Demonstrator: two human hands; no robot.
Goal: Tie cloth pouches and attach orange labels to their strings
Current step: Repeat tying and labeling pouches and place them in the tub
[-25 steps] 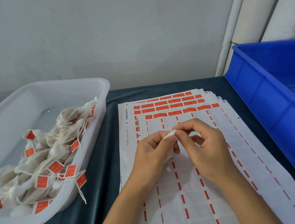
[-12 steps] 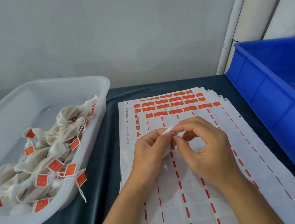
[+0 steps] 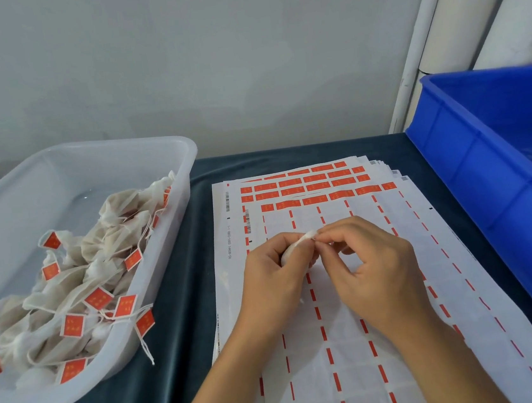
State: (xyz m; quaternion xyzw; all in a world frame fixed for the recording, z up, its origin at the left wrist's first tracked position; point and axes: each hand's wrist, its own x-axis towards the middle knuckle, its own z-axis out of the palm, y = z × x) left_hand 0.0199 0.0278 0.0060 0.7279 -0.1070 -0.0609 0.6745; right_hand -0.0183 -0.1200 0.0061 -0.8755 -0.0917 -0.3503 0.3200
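Dark teal cloth [image 3: 177,310] covers the bench under a plain grey wall, with a stack of label sheets [image 3: 340,342] spread down the middle, mostly peeled, orange labels [image 3: 306,190] left only in the top rows. I've got the left hand [image 3: 277,283] curled round a small white cloth pouch [image 3: 291,249], fingers wrapped tight on its body, neck poking out the top. My right hand [image 3: 375,271] has thumb and forefinger pressed together pinching the pouch's gathered tip [image 3: 310,234], the other fingers loosely curled and holding nothing. The string itself is too fine to make out, so I can't tell whether a knot is formed. Risks from here: that pinch sits on very little fabric, so a pull could slip it off and let the neck fall open; a thin string could also snag or knot short, leaving no tail for a label. Both hands hover right over the sheets, so a wrist drag could lift or crease a sheet. Finished pouches [image 3: 79,289] with labels fill the clear plastic tub [image 3: 152,148] on the left, one string [image 3: 146,349] dangling over its rim, easy to catch. Blue crate [image 3: 487,176] sits at right, contents mostly hidden.
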